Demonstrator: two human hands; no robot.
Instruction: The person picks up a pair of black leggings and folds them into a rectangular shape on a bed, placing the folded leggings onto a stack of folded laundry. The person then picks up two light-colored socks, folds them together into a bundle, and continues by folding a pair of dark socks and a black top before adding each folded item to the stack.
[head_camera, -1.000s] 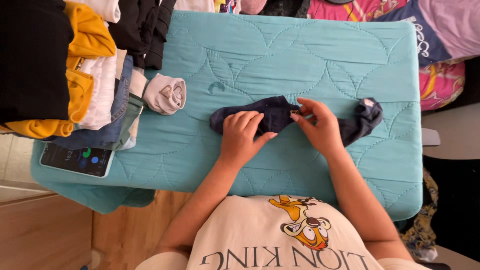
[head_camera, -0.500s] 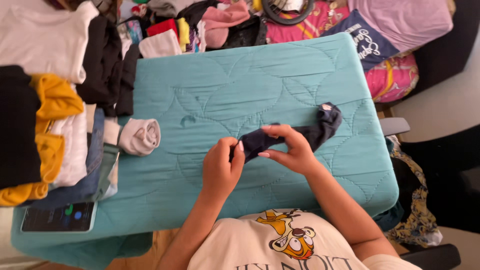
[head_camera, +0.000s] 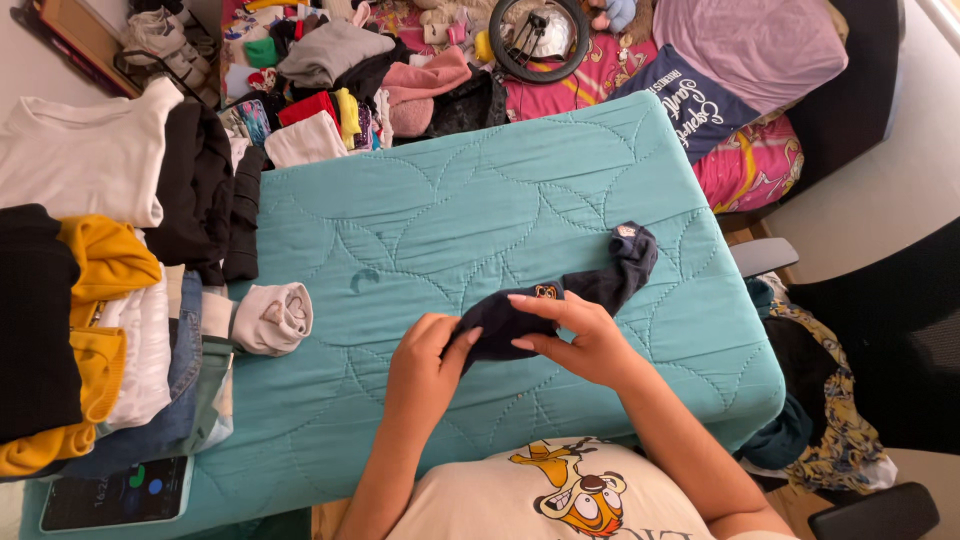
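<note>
A pair of dark navy socks (head_camera: 600, 285) lies on the teal quilted surface (head_camera: 480, 200), stretching toward the right edge. My left hand (head_camera: 425, 365) grips the near end of the socks, which is rolled up between my fingers. My right hand (head_camera: 575, 335) pinches the same rolled end from the right, thumb and fingers wrapped over the fabric. The far end of the socks (head_camera: 633, 245) still rests flat on the quilt.
A rolled pale sock bundle (head_camera: 272, 318) sits at the left. Folded clothes, yellow (head_camera: 100, 270), black and white, are stacked along the left edge. A phone (head_camera: 115, 495) lies at the lower left. Mixed clothes (head_camera: 350, 70) and a ring light (head_camera: 540, 35) lie beyond the far edge.
The socks lay flat under both hands; now their near end is rolled up and lifted between my fingers. The view has tilted back, showing more of the far clutter.
</note>
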